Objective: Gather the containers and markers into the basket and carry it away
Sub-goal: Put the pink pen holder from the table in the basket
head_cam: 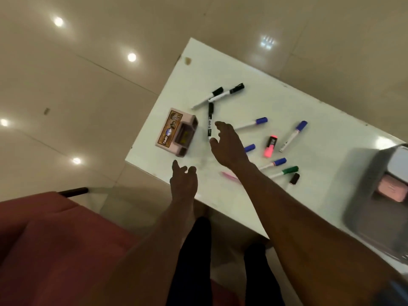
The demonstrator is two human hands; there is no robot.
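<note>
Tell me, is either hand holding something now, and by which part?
Nothing is held. The left hand and right hand are both open above the table, near the pink container.

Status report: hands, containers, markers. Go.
Left hand and right hand open, empty. Pink container and markers on table; grey basket at right. Nothing blocking.

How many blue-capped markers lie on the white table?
4: one beyond the right hand, one farthest right, one partly hidden by that hand, one beside the green-capped marker.
</note>
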